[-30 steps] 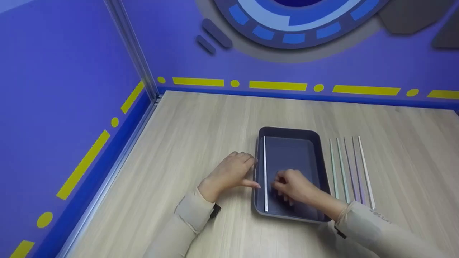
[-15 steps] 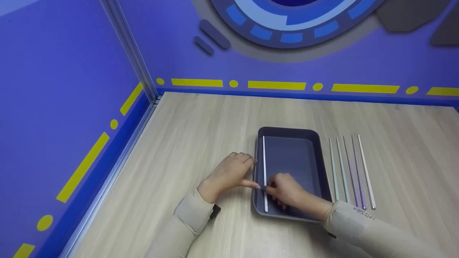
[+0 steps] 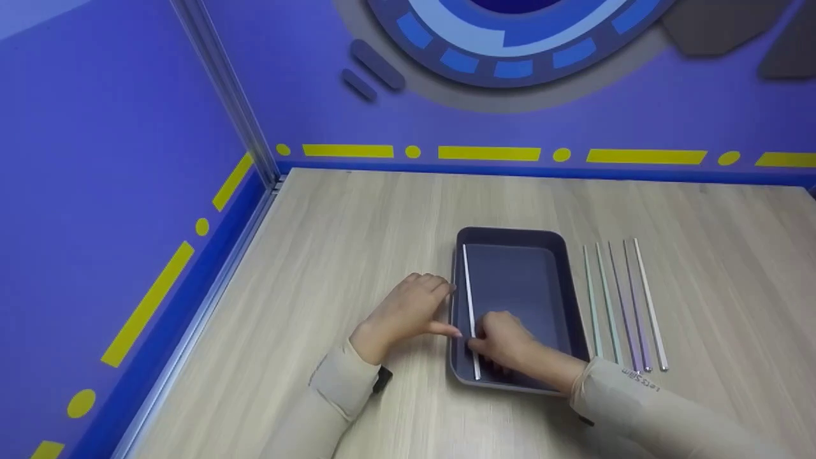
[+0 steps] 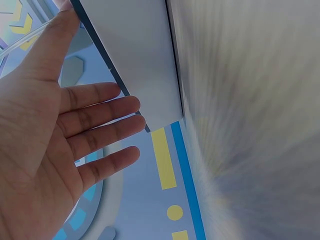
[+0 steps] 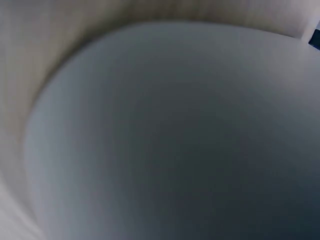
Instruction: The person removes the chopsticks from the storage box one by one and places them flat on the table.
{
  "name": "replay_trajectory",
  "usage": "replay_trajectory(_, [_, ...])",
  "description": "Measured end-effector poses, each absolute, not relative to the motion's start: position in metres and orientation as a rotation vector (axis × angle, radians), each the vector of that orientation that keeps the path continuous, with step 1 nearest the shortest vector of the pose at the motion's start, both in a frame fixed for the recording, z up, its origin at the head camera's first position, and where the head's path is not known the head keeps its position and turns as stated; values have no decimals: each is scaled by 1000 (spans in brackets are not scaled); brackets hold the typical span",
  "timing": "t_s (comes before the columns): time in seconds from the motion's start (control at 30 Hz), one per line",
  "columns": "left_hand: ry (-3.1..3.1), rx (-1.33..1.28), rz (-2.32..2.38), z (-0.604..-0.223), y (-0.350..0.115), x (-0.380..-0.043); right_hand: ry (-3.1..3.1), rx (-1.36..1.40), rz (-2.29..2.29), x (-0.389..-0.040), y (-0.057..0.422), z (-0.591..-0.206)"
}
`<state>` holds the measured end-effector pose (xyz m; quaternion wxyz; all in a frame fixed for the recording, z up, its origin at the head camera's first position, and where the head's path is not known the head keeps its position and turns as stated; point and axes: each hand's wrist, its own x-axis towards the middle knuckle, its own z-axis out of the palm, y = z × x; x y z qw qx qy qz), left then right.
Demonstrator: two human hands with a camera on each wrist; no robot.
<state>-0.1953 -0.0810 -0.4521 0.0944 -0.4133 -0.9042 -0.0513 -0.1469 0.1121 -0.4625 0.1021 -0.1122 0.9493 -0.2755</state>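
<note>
A silvery-white chopstick lies along the left side of a dark rectangular tray, slightly slanted. My right hand is inside the tray and pinches this chopstick toward its near end; the fingertips are partly hidden. At the tray's left rim, my left hand touches the edge with its fingers and thumb spread. The left wrist view shows that hand's straight fingers along the tray's outer wall. Only the blurred tray wall fills the right wrist view; the right hand is hidden there.
Right of the tray, several chopsticks lie side by side on the wooden table: mint green, purple and one silvery-white. Blue panels with yellow marks stand behind and at left.
My right hand has moved left inside the tray and taken hold of the chopstick. The chopstick has tilted, its far end left and near end slightly right. The left hand stays in place.
</note>
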Motion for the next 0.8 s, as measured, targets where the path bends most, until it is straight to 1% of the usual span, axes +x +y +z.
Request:
replay_trajectory(0.3, [-2677,-1235,-145,-453,-81,-196,2711,-234,-863,-149,112,-462])
replay_trajectory(0.8, [-2667,-1237,-152,-453,-81,-195,2585,-293,-1053,-152,127,-454])
